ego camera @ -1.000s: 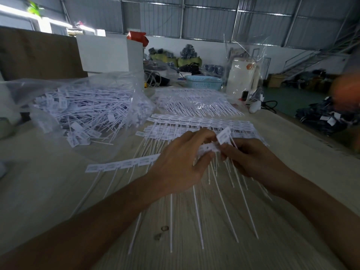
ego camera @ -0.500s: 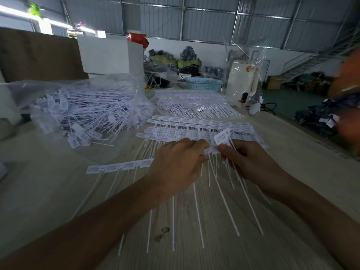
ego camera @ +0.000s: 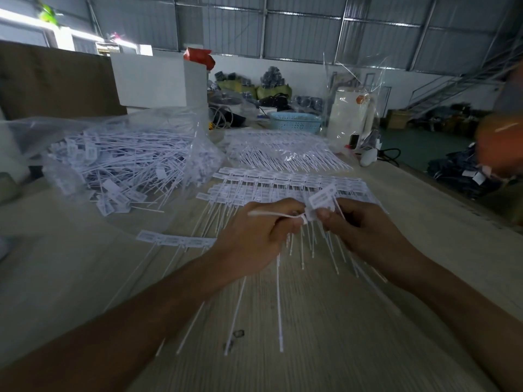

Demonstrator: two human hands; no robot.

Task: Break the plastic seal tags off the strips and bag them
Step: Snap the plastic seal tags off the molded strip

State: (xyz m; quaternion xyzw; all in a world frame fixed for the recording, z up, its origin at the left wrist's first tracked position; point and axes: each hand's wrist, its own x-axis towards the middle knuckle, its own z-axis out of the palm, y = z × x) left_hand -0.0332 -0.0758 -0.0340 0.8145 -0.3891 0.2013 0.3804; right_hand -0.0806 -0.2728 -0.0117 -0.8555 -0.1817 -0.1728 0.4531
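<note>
Both forearms converging low, left hand [ego camera: 254, 236] and right hand [ego camera: 365, 230] close together, fingers apparently curled, pinching.

Person, head view: two forearms, bare from the lower frame edge to the wrists; no sleeves are seen. Left hand [ego camera: 254, 236] and right hand [ego camera: 365, 230]: bare, ungloved; short trimmed fingernails are shown.

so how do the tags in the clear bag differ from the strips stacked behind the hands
The tags in the clear bag are single pieces lying jumbled at all angles; the strips stacked behind the hands are tags joined edge to edge in neat flat rows. The bagged ones sit inside plastic at the left; the strips lie bare on the table. Both are white, with a flat label and a long thin tail.
</note>
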